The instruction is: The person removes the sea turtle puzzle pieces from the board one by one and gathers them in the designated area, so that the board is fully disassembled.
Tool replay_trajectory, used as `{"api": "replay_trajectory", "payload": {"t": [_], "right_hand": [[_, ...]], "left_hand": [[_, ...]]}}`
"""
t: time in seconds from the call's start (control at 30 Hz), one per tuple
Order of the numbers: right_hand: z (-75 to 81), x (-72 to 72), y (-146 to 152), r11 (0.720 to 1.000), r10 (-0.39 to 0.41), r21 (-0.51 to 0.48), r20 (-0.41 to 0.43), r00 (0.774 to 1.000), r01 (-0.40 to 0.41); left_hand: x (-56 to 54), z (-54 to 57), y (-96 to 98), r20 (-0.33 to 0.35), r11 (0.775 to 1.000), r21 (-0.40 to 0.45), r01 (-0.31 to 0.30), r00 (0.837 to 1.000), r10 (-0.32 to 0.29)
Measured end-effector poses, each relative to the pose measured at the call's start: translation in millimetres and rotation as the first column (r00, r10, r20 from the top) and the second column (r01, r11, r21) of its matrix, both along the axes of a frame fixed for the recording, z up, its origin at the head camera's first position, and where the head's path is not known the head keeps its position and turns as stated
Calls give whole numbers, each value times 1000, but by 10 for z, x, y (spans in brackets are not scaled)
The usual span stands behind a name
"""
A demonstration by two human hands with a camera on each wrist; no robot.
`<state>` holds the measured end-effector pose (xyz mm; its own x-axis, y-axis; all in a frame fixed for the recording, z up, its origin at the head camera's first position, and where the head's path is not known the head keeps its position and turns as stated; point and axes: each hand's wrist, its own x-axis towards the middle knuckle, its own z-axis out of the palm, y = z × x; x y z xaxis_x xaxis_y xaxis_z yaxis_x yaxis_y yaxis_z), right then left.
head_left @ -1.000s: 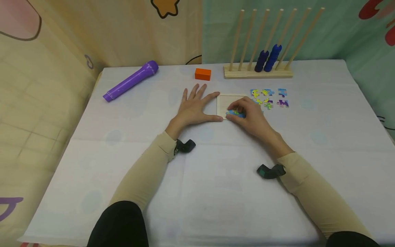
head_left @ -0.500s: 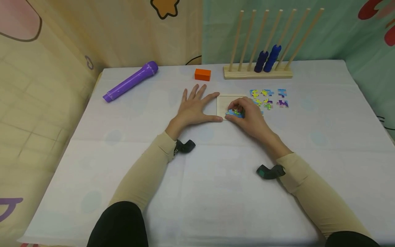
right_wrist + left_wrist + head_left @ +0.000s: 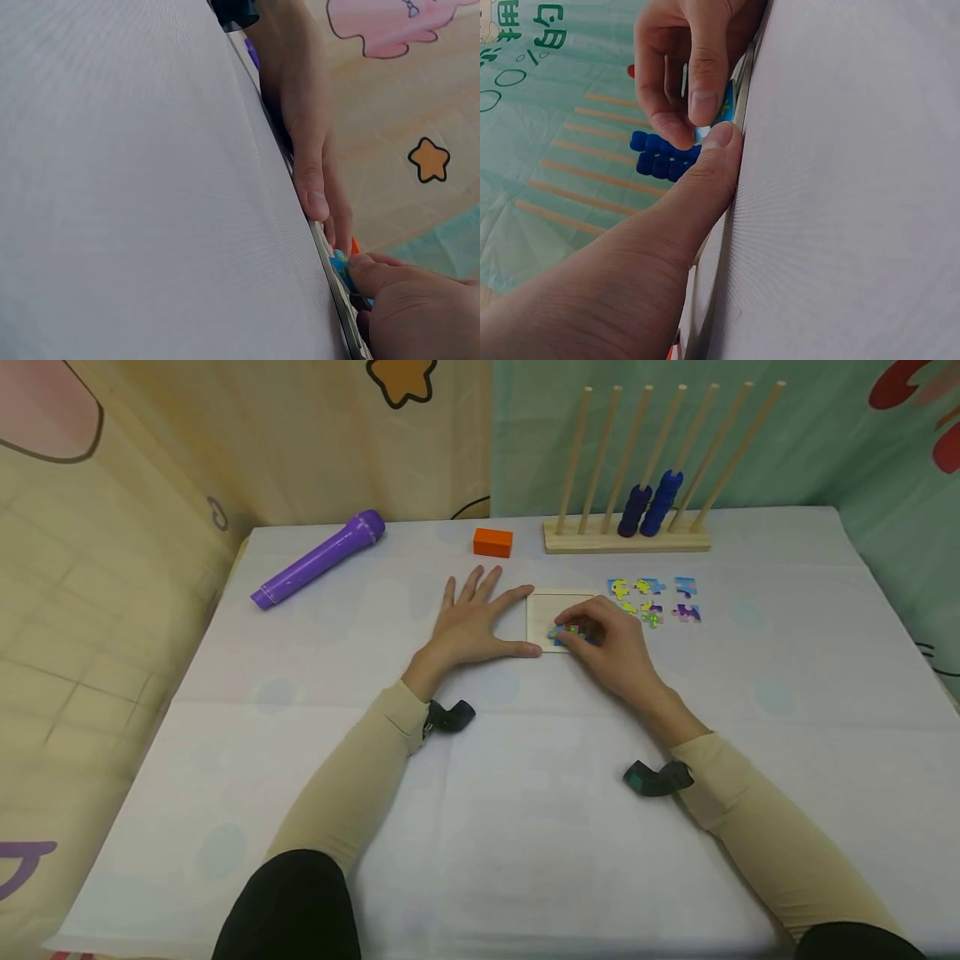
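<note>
My left hand (image 3: 468, 627) lies with spread fingers on the table, its thumb and index fingertips touching the left side of a pale wooden puzzle tray (image 3: 542, 610). Over the tray's lower part, my right hand (image 3: 611, 643) pinches a blue and green jigsaw piece (image 3: 558, 634) between thumb and fingers. In the left wrist view that piece (image 3: 726, 109) stands tilted close to the left thumb. The right wrist view shows the piece (image 3: 342, 271) under the right thumb; the fingers hide much of it. Several loose jigsaw pieces (image 3: 651, 586) lie right of the tray.
An orange block (image 3: 492, 542) sits behind the left hand. Farther left lies a purple toy microphone (image 3: 322, 558). A wooden peg stand (image 3: 627, 539) with dark blue and blue beads stands at the back edge of the white-covered table (image 3: 517, 802).
The right thumb and fingers have shifted slightly, the thumb a little up and to the right, with the jigsaw piece still between them. The left hand has stayed in place.
</note>
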<state>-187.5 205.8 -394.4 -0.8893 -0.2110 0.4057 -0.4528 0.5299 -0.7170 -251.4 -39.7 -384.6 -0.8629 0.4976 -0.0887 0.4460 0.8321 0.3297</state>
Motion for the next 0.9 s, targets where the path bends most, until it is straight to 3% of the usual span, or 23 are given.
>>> {"api": "replay_trajectory", "payload": {"t": [0.17,0.43,0.63,0.9], "right_hand": [[5,25,10,999,-26,-47,-21,999,25],[109,37,78,978,-126,-153,101,987,141],[201,102,312,950,-218,-189,168,961,248],[201,155,773,910,-331,-198,184,925,365]], "left_hand": [[11,9,1,4,1000,3,1,1000,-1],[10,15,26,-6,1000,15,5,1000,-5],[2,5,40,2,1000,15,-1,1000,1],[20,7,17,8,1000,12,-5,1000,5]]}}
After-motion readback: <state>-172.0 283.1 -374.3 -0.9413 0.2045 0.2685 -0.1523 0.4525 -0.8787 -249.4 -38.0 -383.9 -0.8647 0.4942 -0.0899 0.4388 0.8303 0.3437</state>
